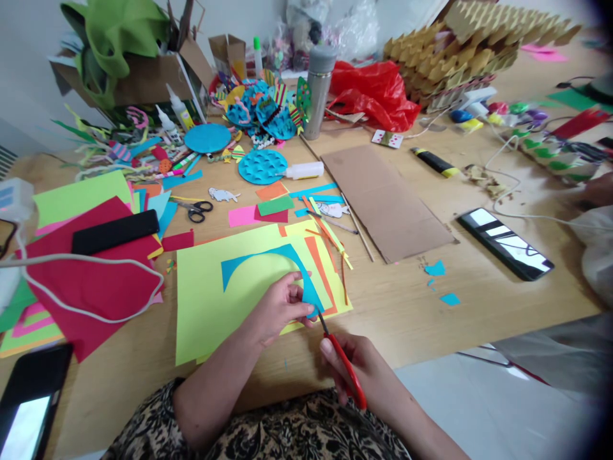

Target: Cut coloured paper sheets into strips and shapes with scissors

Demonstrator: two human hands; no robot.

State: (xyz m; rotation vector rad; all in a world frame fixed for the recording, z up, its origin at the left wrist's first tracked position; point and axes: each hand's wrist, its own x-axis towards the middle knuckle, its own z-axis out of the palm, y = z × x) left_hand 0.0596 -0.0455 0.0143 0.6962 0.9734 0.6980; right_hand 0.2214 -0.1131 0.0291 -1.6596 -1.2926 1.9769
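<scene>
My left hand [282, 308] pinches a piece of blue paper [312, 291] with a large curved cut-out along its inner edge. In my right hand [357, 364] are red-handled scissors [345, 370], their blades meeting the lower corner of the blue paper. How far apart the blades stand is hard to make out. Beneath the left hand lie yellow-green sheets [205, 306], with an orange paper strip [320, 271] on their right side. Small blue scraps [450, 299] rest on the table to the right.
Black scissors [196, 209] and a dark phone [115, 231] lie at left. A cardboard sheet [383, 201], a box cutter [435, 161] and another phone [505, 243] are on the right. A metal flask [320, 89] stands behind. Another person's hand [601, 190] shows at the right edge.
</scene>
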